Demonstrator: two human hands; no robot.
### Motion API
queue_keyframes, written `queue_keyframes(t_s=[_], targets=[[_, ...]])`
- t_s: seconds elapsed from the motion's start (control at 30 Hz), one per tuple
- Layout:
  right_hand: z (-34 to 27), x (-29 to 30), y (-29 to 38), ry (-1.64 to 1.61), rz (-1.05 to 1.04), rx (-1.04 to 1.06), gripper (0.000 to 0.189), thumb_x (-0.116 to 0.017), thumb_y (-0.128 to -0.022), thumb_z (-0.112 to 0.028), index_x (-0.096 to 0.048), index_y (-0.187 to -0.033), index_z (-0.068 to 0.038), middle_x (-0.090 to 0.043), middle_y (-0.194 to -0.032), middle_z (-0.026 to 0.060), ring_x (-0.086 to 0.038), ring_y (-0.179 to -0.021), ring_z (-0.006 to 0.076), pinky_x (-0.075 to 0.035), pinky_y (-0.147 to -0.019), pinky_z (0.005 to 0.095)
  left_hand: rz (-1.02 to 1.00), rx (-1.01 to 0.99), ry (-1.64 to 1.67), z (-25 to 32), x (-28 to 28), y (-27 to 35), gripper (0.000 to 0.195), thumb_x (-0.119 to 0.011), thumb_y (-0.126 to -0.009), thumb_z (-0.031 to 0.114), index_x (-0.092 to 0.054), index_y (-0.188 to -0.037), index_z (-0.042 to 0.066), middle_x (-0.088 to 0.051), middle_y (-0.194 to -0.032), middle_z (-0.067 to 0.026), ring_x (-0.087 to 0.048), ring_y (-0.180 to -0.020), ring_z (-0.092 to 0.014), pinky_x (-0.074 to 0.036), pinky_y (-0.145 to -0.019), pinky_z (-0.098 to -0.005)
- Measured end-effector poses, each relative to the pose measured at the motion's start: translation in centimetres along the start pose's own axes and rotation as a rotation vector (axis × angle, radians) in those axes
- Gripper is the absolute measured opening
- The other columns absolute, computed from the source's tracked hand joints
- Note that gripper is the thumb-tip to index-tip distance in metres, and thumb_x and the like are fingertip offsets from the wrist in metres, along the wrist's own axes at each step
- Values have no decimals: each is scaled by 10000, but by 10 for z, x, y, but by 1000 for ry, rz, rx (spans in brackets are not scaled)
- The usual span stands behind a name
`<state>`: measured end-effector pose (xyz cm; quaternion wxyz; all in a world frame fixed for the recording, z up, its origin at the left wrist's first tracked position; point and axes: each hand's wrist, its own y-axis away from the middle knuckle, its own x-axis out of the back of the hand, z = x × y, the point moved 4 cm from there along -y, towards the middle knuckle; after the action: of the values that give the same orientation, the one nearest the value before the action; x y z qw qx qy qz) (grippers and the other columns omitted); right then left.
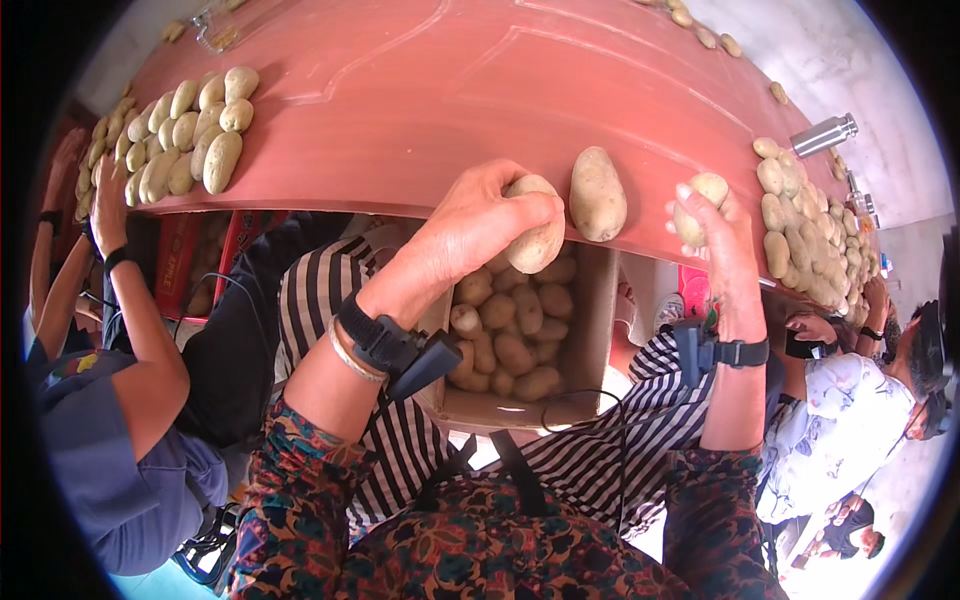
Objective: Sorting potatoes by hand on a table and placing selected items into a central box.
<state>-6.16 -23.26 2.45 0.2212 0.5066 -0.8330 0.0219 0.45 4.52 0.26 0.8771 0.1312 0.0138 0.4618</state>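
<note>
My left hand [484,217] grips a large potato [537,225] above the back edge of an open cardboard box. Between my hands, one oblong potato [598,195] lies alone near the front edge of the reddish table [420,135]. A smaller potato [699,210] is held in my right hand [716,225], over the table's edge to the right. Below, the cardboard box [592,337] stands between my knees with many loose potatoes [514,352] inside. Each of my wrists wears a black strap with a device on it.
Rows of potatoes [184,135] cover the table at left, beside a co-worker's hand [110,199]. Another bed of potatoes [806,217] lies at right near a steel bottle [825,135] and a co-worker in a white top [832,435]. A red box [180,262] sits under the table.
</note>
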Motion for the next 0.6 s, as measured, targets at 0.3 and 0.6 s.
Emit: queue_keyframes(t_s=[0.3,0.6], targets=[[14,-17,-36,665,-27,44,621,-638,-878,-554,-656,-1087,31,-725,-967,230,-700,-949,340,-521,-804,436,-3,21,20,1,-13,-7,462,-660,-900,339,-636,-1170,-35,-673,-1057,-94,-624,-987,-158,-496,-886,-303],[-6,-25,-18,758,17,131,567,-623,-879,-509,-696,-994,42,-711,-950,273,-694,-971,394,-507,-839,464,-6,32,-6,-3,-9,-6,467,-651,-908,360,-639,-1177,-21,-671,-1049,-87,-619,-969,-150,-497,-849,-296]])
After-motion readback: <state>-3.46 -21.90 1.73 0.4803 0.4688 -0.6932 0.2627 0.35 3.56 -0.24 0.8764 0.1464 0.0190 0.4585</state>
